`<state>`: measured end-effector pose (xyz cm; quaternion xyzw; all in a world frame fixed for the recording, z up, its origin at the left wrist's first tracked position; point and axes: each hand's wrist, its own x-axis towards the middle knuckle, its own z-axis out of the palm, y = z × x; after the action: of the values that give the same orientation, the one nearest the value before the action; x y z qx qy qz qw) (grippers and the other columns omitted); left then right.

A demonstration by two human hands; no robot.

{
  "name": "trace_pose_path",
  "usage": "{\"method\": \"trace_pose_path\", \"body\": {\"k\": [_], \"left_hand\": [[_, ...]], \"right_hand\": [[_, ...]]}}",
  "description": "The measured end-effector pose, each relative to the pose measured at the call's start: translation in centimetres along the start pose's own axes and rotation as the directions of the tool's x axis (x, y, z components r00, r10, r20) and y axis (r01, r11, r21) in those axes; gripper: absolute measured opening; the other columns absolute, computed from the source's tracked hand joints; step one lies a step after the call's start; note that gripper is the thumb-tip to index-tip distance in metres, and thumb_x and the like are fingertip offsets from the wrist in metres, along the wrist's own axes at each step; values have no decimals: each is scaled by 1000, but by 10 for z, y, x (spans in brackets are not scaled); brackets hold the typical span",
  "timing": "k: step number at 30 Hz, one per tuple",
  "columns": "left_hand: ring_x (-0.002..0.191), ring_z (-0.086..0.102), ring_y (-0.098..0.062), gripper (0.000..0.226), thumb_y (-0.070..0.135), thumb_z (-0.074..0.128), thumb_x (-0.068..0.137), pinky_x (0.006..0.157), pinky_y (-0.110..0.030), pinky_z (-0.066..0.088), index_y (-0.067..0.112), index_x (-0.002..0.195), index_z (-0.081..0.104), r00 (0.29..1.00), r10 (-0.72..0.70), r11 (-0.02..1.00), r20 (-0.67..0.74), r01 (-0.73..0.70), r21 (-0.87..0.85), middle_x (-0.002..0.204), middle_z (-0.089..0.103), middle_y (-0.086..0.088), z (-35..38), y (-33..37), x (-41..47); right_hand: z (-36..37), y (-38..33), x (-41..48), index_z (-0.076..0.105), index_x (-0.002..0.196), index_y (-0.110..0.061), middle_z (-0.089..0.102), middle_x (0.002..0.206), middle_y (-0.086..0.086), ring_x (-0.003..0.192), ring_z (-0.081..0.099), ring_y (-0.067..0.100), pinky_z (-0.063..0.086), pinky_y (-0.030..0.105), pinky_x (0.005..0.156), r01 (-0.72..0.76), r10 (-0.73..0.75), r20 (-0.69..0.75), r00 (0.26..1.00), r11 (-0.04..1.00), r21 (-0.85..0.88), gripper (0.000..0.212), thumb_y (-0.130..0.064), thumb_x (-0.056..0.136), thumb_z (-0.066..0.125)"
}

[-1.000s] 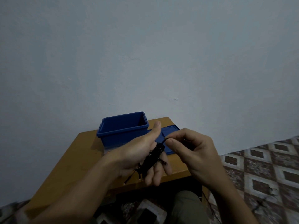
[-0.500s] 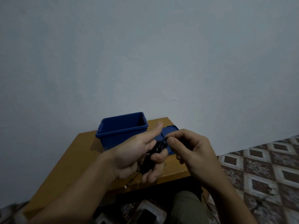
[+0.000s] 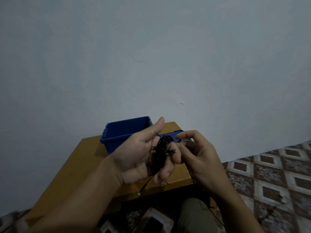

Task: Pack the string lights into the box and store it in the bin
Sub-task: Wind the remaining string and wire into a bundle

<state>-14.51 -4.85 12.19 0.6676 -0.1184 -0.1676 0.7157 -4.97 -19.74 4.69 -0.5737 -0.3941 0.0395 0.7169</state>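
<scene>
Black string lights (image 3: 161, 153) are held as a wound bundle on the curled fingers of the left hand (image 3: 134, 158), in front of the blue bin (image 3: 124, 132), while a strand is pinched by the right hand (image 3: 200, 158). Winding is judged to be the step in hand. Next, the trailing wire must be gathered in before boxing, though no box is seen.

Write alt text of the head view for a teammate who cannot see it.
A person's left hand, palm up, holds a bundle of black string lights while the right hand pinches a strand beside it. Behind them, an open blue bin sits on a wooden table against a pale wall, a blue lid lying to its right.
</scene>
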Motion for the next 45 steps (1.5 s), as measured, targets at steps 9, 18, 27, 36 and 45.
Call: {"method": "trace_pose_path", "body": {"k": [9, 18, 27, 36, 45], "left_hand": [[64, 67, -30, 78, 58, 26, 102, 72, -38, 53, -12, 109, 60, 968, 232, 915, 98, -183, -361, 80, 71, -22, -3, -3, 4], [71, 69, -24, 86, 66, 23, 99, 71, -37, 57, -4, 115, 69, 921, 305, 839, -242, -380, -389, 90, 73, -13, 7, 7, 5], [96, 68, -29, 79, 64, 21, 99, 85, -38, 53, 0, 137, 47, 818, 351, 846, -455, -486, -222, 124, 68, -17, 23, 20, 4], [122, 63, -25, 85, 65, 25, 94, 101, -40, 48, 8, 157, 17, 725, 378, 871, -576, -489, -45, 138, 62, -8, 16, 14, 10], [150, 20, -13, 87, 72, 16, 91, 111, -31, 22, 20, 158, -4, 722, 333, 889, -607, -455, -53, 165, 19, 5, 13, 9, 12]], "right_hand": [[5, -2, -3, 72, 95, -26, 72, 79, 5, 66, 62, 27, 52, 42, 65, 19, -15, 169, 986, 999, -27, 13, -24, 98, 61], [5, -3, -2, 64, 112, -21, 74, 83, 9, 65, 67, 25, 51, 29, 64, -49, 66, 174, 982, 994, -100, 14, -18, 102, 56], [5, -7, -7, 68, 99, -20, 73, 78, 3, 64, 64, 18, 54, 33, 66, -71, 131, 257, 957, 971, -228, 13, -24, 101, 56], [5, -9, -6, 67, 86, -32, 62, 64, -5, 55, 49, 4, 42, 25, 59, -10, 99, 268, 958, 949, -314, 21, -27, 102, 55], [3, -9, -5, 51, 64, -16, 44, 52, -7, 46, 37, 7, 34, 19, 49, -76, 113, 183, 977, 977, -198, 40, -36, 96, 61]]}}
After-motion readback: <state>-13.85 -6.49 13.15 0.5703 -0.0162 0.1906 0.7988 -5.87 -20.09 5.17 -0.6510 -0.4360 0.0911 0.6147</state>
